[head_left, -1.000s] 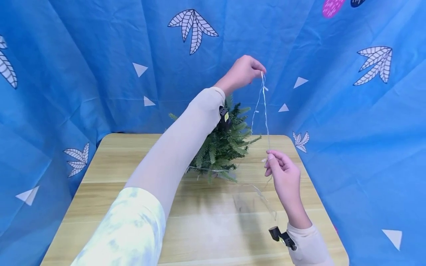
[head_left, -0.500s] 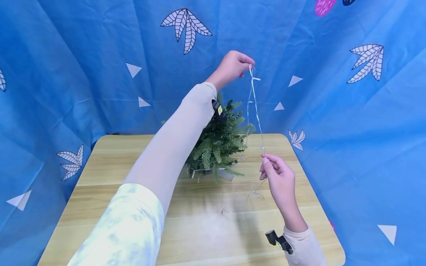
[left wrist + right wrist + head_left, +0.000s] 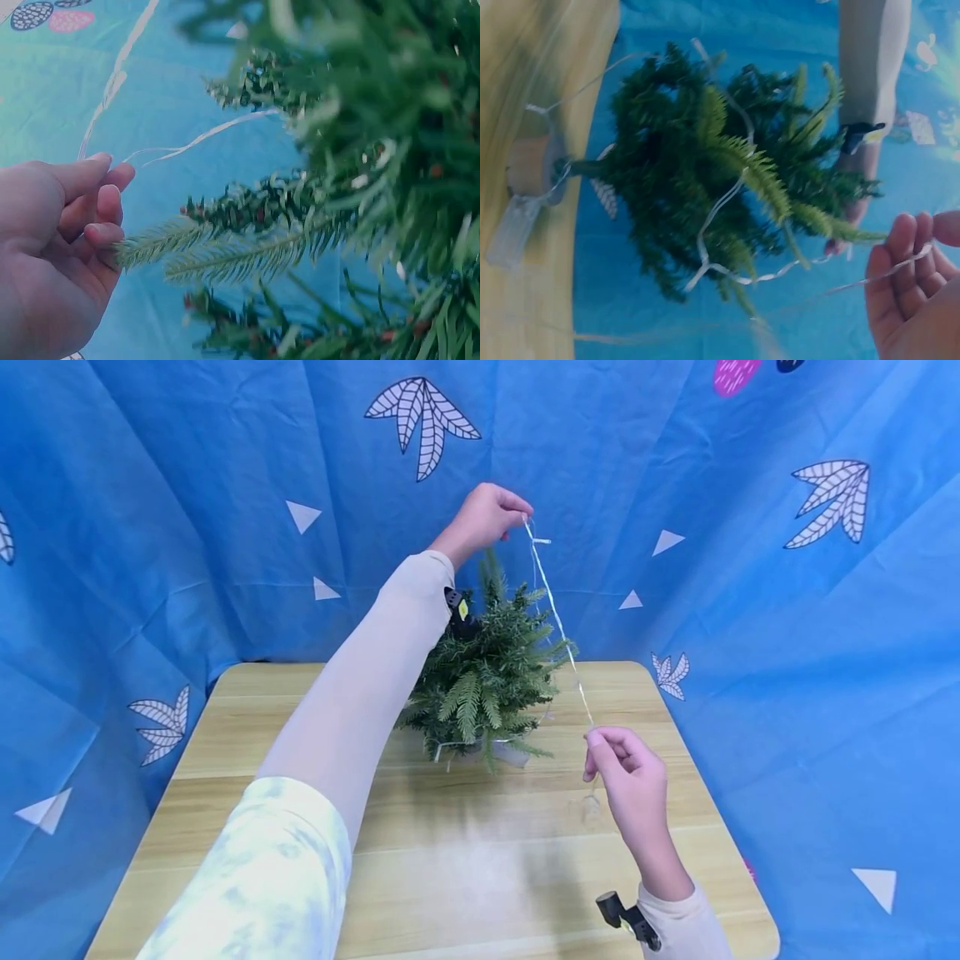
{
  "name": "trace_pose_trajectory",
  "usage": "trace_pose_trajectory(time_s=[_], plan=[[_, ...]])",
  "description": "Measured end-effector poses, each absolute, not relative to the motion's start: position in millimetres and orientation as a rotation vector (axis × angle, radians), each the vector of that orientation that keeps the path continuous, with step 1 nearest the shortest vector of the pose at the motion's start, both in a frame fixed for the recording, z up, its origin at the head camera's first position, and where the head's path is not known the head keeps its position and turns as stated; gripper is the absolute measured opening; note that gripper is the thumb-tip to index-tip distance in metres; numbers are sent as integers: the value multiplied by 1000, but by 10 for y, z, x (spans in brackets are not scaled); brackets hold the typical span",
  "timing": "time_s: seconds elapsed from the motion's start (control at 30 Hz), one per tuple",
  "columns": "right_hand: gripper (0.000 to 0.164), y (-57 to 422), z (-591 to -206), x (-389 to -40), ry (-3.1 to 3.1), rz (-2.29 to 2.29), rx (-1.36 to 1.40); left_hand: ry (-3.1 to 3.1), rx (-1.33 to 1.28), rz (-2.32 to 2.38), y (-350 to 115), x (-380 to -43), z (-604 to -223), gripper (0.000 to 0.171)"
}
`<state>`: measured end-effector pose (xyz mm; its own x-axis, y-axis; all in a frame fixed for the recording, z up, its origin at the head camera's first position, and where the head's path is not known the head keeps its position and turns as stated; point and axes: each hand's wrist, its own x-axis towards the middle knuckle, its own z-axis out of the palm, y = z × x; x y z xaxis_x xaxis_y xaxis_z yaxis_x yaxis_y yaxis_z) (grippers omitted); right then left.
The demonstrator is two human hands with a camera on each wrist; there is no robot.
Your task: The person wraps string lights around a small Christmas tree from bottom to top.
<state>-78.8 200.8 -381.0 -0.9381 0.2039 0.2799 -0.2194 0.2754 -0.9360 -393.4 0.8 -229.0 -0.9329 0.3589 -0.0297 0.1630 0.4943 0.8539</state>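
Observation:
A small artificial Christmas tree point(image 3: 495, 677) stands at the far part of the table, partly covered by the left forearm. Above its top, my left hand point(image 3: 483, 518) pinches the thin wire of a string of fairy lights point(image 3: 557, 610) between thumb and fingertips. The wire slants down rightward to my right hand point(image 3: 630, 777), which pinches it right of the tree, its loose end dangling below. Another strand falls from the left hand behind the branches. In the left wrist view, branch tips point(image 3: 165, 240) reach the fingers. The right wrist view shows wire point(image 3: 742, 172) draped over the branches.
At the tree's foot is a round wooden base point(image 3: 532, 169) with a clear plastic box point(image 3: 514, 229) beside it. The wooden table point(image 3: 450, 877) has a blue patterned cloth point(image 3: 600, 443) hanging behind and along its sides.
My left hand has moved leftward, from right of the tree to over its top, carrying the wire. The right hand has dropped slightly, and the wire between them now slants more.

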Motion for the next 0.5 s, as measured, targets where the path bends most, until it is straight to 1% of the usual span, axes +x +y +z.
trace_pose_trajectory(time_s=[0.3, 0.43, 0.5], plan=[[12, 1842, -3679, -714, -1884, 1787, 393, 2554, 418, 1461, -196, -3979, -2331, 31], [20, 1791, -3674, -710, -1831, 1797, 585, 2544, 398, 1492, -278, -4016, -2387, 31], [23, 1761, -3658, -707, -1840, 1788, 629, 2536, 389, 1501, -320, -4041, -2429, 31]])
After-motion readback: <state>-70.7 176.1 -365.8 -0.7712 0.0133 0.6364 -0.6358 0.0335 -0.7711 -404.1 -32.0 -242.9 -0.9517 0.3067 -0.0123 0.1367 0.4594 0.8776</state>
